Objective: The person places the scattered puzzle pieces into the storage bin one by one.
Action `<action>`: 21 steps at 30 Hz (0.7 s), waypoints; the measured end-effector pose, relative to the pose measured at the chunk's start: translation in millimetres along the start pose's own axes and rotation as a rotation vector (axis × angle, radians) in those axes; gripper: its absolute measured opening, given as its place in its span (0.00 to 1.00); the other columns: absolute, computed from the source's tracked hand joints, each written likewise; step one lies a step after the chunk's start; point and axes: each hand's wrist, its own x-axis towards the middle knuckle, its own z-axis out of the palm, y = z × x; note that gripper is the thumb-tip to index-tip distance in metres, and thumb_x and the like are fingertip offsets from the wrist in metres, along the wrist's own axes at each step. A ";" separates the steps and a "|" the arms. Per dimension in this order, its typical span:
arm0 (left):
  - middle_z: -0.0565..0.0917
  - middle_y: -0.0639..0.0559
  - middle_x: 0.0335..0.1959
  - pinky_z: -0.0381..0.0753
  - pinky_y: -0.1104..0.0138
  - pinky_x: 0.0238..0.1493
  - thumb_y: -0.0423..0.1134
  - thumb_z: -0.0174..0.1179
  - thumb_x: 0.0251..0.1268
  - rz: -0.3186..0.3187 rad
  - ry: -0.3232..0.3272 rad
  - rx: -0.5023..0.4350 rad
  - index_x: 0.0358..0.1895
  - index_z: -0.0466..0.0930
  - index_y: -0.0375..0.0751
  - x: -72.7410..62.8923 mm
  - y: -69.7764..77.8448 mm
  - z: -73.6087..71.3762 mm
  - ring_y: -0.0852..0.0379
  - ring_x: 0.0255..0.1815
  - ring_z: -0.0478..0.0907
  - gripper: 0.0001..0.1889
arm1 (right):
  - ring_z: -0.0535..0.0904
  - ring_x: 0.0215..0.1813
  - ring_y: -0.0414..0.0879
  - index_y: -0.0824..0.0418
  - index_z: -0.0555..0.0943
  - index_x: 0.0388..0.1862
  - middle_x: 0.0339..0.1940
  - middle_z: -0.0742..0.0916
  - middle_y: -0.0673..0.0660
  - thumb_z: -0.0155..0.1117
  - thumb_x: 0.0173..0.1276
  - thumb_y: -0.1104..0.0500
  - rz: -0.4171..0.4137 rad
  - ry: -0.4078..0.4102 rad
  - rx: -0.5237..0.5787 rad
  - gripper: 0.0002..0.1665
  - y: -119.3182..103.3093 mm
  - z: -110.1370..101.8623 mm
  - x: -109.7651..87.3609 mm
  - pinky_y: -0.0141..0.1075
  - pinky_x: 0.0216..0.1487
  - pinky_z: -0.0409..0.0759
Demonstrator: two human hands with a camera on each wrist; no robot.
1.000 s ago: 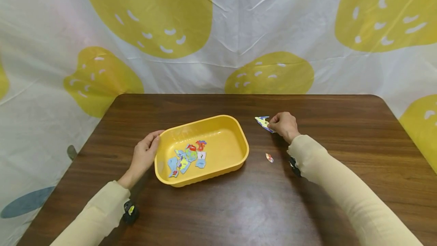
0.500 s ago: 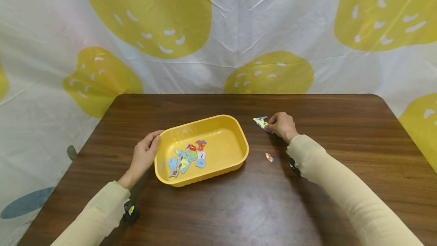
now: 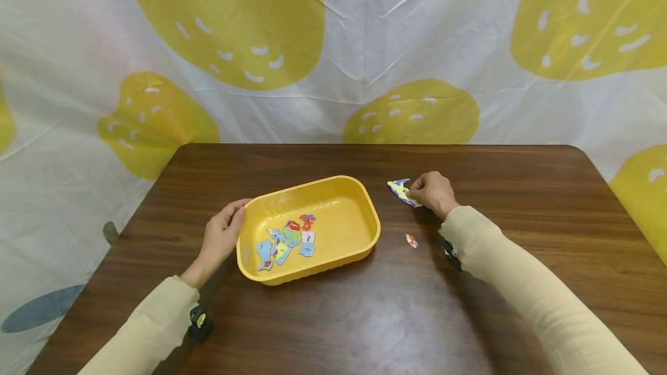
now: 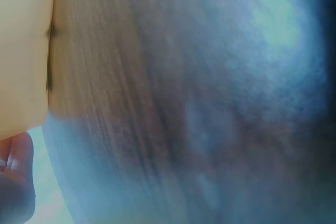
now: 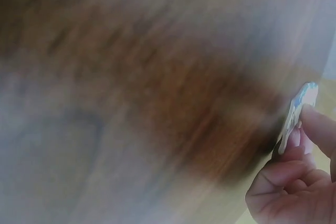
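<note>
My left hand [image 3: 223, 236] holds the yellow plastic tub [image 3: 339, 262] by its rim at the far left corner. Part of that hand shows low at the edge of the left wrist view, beside the tub's wall [image 4: 23, 61]. To the right of the tub, my right hand [image 3: 433, 191] pinches a flat, jagged puzzle piece [image 3: 400, 188], pale yellow with a blue-purple border. In the right wrist view the thumb lies on the face of the piece [image 5: 304, 97], fingers behind it. Several coloured puzzle pieces [image 3: 281, 250] lie in the tub's left half.
A small red and white piece [image 3: 411, 240] lies on the brown wooden table [image 3: 365, 323], between the tub and my right sleeve [image 3: 490, 242]. Behind the table's far edge hangs a white cloth [image 3: 292, 114] with large yellow fruit prints.
The pinched puzzle piece has shifted very slightly in my right fingers, showing a little more of its lower edge. My left hand and the tub stay in place.
</note>
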 end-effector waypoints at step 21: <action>0.82 0.38 0.49 0.76 0.78 0.34 0.42 0.44 0.75 -0.001 0.008 0.028 0.58 0.75 0.38 2.0 -3.0 0.8 0.55 0.38 0.79 0.18 | 0.69 0.22 0.34 0.63 0.76 0.35 0.18 0.77 0.44 0.61 0.66 0.61 0.180 -0.171 0.801 0.05 -29.7 -6.8 -16.7 0.24 0.23 0.70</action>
